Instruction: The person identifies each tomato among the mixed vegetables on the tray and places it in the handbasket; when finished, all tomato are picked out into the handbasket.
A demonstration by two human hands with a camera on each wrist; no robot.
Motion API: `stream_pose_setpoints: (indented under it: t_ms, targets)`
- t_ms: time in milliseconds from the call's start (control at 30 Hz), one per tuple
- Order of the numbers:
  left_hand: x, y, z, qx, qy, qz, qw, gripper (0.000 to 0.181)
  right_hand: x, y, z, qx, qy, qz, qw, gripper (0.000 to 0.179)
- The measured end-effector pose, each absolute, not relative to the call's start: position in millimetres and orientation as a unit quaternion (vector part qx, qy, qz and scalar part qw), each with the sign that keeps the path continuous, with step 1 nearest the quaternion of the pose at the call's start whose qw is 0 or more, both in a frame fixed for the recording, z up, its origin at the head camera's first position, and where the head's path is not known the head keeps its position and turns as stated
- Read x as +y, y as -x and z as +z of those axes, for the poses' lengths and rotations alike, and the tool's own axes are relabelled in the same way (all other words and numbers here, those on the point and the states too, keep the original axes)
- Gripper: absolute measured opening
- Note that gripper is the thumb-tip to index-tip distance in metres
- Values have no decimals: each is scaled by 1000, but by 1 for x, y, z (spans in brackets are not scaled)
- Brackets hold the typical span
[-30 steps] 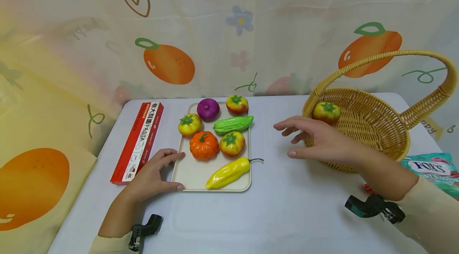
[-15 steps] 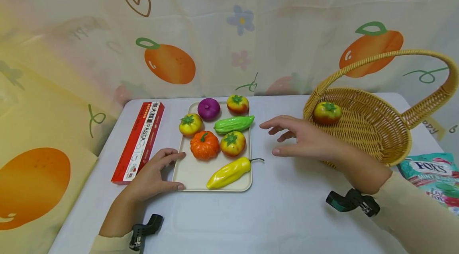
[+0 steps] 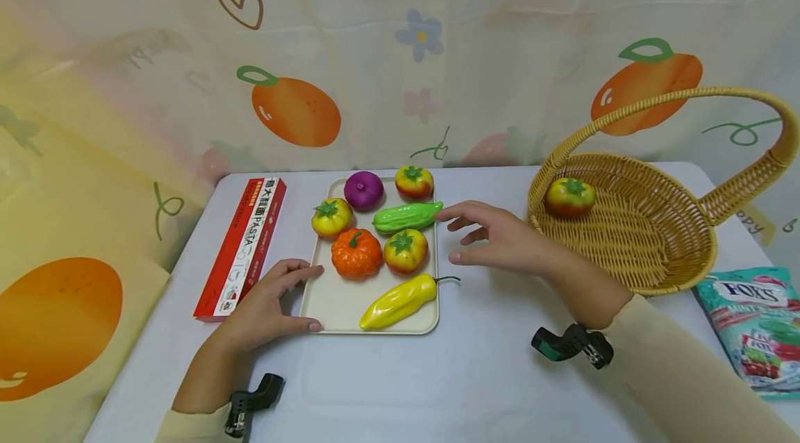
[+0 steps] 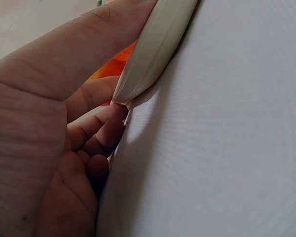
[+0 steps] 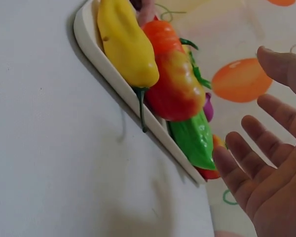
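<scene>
My left hand [image 3: 269, 307] grips the near left corner of a cream tray [image 3: 334, 307], thumb and index finger on its rim. On the tray lie a yellow pepper [image 3: 398, 303], an orange pumpkin [image 3: 355, 254], a green bitter melon [image 3: 406, 217], a purple onion [image 3: 363, 190] and three yellow-red tomatoes, one being the near tomato [image 3: 405, 251]. With fingers spread and nothing held, my right hand [image 3: 500, 238] hovers by the tray's right edge, its index fingertip right at the bitter melon's end. The right wrist view shows this palm [image 5: 281, 197] facing the tray.
At the right stands a wicker basket [image 3: 644, 248] with a tall handle, holding another tomato [image 3: 570, 197]. A teal candy bag [image 3: 756, 325] lies in front of it. A red pasta box [image 3: 240, 248] is left of the tray, and a printed curtain [image 3: 500, 61] hangs behind the table.
My right hand has moved left, from beside the basket to the tray's right edge, uncovering the candy bag. The left hand and the tray have stayed in place.
</scene>
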State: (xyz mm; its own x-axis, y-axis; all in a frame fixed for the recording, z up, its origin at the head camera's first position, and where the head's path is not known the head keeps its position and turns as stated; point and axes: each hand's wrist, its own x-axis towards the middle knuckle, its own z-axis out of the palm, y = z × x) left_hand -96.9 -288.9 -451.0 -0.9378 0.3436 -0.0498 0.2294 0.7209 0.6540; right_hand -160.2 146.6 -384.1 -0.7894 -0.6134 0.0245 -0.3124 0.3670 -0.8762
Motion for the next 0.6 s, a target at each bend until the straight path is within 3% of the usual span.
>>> stream_pose_setpoints:
  t_ms: [600]
  targets:
    - [-290,98,-452,924,-162,336,81,90,120,174,-413,797,242,-524,178,66]
